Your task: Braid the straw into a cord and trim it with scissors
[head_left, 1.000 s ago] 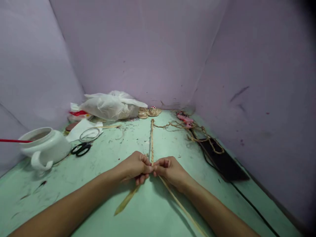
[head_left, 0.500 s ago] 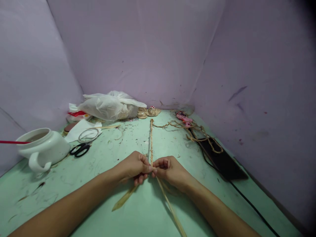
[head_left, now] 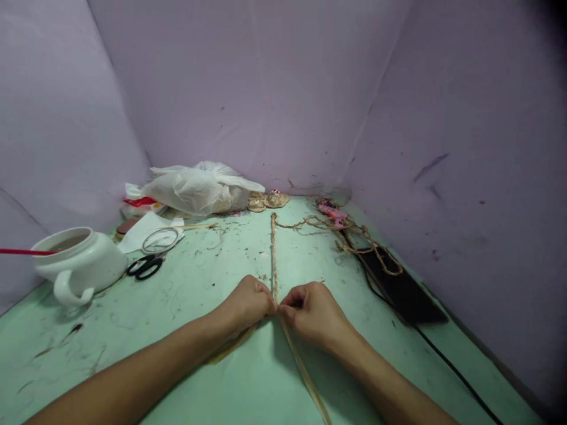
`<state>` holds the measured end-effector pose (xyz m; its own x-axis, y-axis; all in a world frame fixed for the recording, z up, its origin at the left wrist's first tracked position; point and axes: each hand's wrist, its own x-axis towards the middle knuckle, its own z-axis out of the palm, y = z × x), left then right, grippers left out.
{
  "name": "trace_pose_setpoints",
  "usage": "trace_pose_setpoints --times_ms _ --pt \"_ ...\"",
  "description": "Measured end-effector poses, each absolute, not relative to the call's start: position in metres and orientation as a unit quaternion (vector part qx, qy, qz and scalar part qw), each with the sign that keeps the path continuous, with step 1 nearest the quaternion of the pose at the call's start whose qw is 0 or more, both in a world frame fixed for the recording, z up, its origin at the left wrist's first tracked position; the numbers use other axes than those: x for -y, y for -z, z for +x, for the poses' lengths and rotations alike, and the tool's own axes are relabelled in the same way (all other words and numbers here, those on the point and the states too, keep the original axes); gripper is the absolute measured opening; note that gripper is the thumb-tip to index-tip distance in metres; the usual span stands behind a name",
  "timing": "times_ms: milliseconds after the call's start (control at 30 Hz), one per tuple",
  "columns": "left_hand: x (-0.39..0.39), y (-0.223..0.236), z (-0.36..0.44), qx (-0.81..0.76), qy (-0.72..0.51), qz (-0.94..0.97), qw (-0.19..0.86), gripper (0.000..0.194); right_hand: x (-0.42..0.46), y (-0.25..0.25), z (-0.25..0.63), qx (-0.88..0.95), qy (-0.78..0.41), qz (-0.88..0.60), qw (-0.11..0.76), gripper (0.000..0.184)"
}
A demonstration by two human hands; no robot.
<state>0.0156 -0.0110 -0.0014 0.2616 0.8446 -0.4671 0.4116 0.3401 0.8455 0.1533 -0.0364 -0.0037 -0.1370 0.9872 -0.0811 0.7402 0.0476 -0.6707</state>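
A thin plaited straw cord [head_left: 273,248] lies straight on the green table [head_left: 186,301], running away from me. At its near end my left hand [head_left: 245,304] and my right hand [head_left: 312,313] meet, both closed in a pinch on the loose straw strips. One flat strip [head_left: 305,375] trails from under my right hand toward me. Another strip [head_left: 230,348] shows under my left wrist.
A white pot [head_left: 77,262] with a red stick stands at the left, black scissors [head_left: 144,267] and a wire ring [head_left: 159,240] beside it. A plastic bag [head_left: 197,189] lies at the back. Tangled twine [head_left: 354,239], a pink tool and a black slab [head_left: 396,283] sit at the right.
My left hand has rolled over so its fingers are tucked under. The left strip has slipped mostly beneath my wrist. Both hands stayed at the cord's near end.
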Motion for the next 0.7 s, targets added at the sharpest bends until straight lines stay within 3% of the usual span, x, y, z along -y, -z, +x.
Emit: trace_pose_setpoints --times_ms 200,333,467,567,633,700 --pt "0.011 0.004 0.016 -0.597 -0.164 0.494 0.611 0.011 0.055 0.008 0.142 0.823 -0.082 -0.535 0.170 0.017" --pt "0.013 0.003 0.017 -0.588 -0.179 0.499 0.610 0.006 0.063 0.010 0.137 0.867 -0.043 -0.482 0.118 0.018" --pt "0.010 0.002 0.012 -0.555 -0.191 0.525 0.616 0.006 0.059 -0.001 0.143 0.845 -0.208 -0.460 0.179 0.016" --pt "0.004 -0.003 0.006 -0.528 -0.178 0.538 0.632 0.005 0.044 -0.010 0.154 0.695 -0.345 -0.536 0.332 0.029" --pt "0.001 -0.006 0.003 -0.514 -0.169 0.546 0.640 0.006 0.034 -0.012 0.159 0.566 -0.423 -0.558 0.435 0.024" --pt "0.000 -0.008 0.001 -0.501 -0.165 0.553 0.645 0.006 0.026 -0.011 0.160 0.459 -0.565 -0.539 0.424 0.015"
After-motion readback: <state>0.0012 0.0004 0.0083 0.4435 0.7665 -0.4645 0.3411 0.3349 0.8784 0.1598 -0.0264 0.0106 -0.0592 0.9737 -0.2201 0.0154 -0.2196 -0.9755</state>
